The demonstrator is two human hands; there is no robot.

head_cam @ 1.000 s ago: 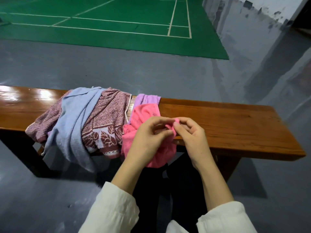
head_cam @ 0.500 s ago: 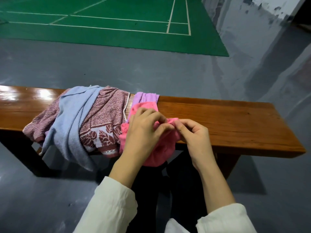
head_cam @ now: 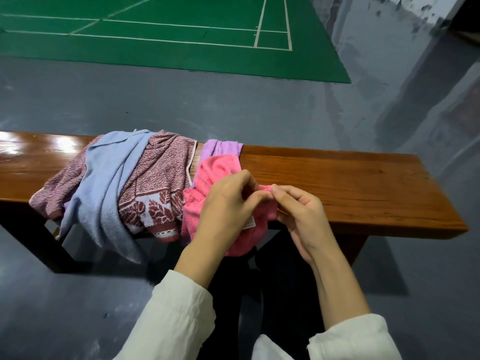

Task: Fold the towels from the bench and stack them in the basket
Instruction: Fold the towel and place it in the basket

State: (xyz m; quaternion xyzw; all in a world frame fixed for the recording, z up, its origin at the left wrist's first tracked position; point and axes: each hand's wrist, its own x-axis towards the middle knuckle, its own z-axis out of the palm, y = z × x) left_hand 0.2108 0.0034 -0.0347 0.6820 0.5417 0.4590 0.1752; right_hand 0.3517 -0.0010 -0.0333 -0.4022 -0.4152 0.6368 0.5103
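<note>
A crumpled pink towel [head_cam: 215, 170] lies on the wooden bench [head_cam: 350, 188] and hangs over its near edge. My left hand [head_cam: 223, 211] and my right hand [head_cam: 298, 211] both pinch its upper edge, fingertips almost touching. A purple towel [head_cam: 220, 148] lies under the pink one at the back. To the left, a light blue towel [head_cam: 104, 183] is draped over a maroon patterned towel [head_cam: 161, 178]. No basket is in view.
The bench's right half and far left end show bare, glossy wood. Grey floor surrounds the bench, with a green court mat [head_cam: 168, 29] beyond and a grey wall [head_cam: 415, 61] at the right. My dark-clothed legs stand close to the bench's near edge.
My hands have kept their pinch on the pink towel's edge and shifted slightly along it. The other towels have not moved.
</note>
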